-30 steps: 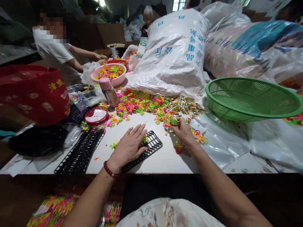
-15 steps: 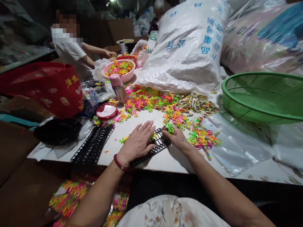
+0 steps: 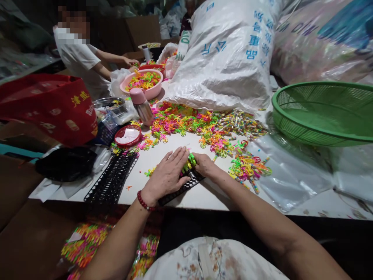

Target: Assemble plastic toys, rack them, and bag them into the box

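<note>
A: Nearest the camera, what do the two hands have under them?

B: The left hand (image 3: 168,175) lies flat, fingers spread, pressing on a small black grid tray (image 3: 186,186) that sits close to the table's near edge (image 3: 204,205). The right hand (image 3: 205,165) is bunched at the tray's far right corner, fingertips pinched narrowly on a green plastic piece (image 3: 191,159). That piece sits right between the two hands, touching the left fingertips.

A: So the tray is mostly covered?

B: Yes, only its right end and near rim show past the left palm. A few more small coloured bits (image 3: 150,171) lie just left of the left hand.

A: What room is there around the grip?

B: Left of the left hand a bare strip of white tabletop runs to a long black grid tray (image 3: 112,179), which overhangs the near edge. Right of the right hand, a loose clump of coloured rings (image 3: 247,167) lies near on clear plastic sheeting (image 3: 294,175).

A: And beyond the hands?

B: Past a short bare patch, a broad heap of coloured pieces (image 3: 186,122) spreads across, backed by a big white sack (image 3: 230,58). A green mesh basket (image 3: 323,112) sits well off to the right; a pink bottle (image 3: 142,105) and pink bowl (image 3: 142,83) stand far left, where another person (image 3: 84,62) works.
</note>
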The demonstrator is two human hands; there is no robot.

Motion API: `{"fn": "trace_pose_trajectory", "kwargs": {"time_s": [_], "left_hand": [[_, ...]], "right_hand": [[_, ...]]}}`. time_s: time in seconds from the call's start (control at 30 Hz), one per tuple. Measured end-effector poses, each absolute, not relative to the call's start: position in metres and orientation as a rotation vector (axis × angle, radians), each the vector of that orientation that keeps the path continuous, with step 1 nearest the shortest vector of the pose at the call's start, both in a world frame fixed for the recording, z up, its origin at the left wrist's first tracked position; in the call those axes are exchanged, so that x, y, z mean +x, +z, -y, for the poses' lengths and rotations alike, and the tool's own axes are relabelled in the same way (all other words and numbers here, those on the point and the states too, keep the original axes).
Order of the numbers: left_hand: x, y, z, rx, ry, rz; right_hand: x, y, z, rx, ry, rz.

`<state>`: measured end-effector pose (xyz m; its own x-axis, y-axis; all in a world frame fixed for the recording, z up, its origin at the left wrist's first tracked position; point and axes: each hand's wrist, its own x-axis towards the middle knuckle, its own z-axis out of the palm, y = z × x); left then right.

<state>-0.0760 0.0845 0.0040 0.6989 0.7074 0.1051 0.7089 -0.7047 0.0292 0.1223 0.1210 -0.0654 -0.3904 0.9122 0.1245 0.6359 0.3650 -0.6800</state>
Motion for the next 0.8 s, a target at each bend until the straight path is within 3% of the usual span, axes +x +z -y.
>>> {"fn": "trace_pose_trajectory", "kwargs": {"time_s": [0.4,0.63,0.8], "left_hand": [[-0.07,0.002,-0.093,-2.809,-0.151,1.114],[-0.07,0.003,-0.092,-2.835,-0.184,1.109],[-0.069,0.004,-0.091,-2.831,-0.208,1.139]], "right_hand": [[0.135,-0.059,-0.112,-1.37,0.628,2.205],[0.227,-0.031,-0.149,-2.104,0.122,1.962],[0.245,-0.031,-0.187,-2.229,0.225,2.021]]}}
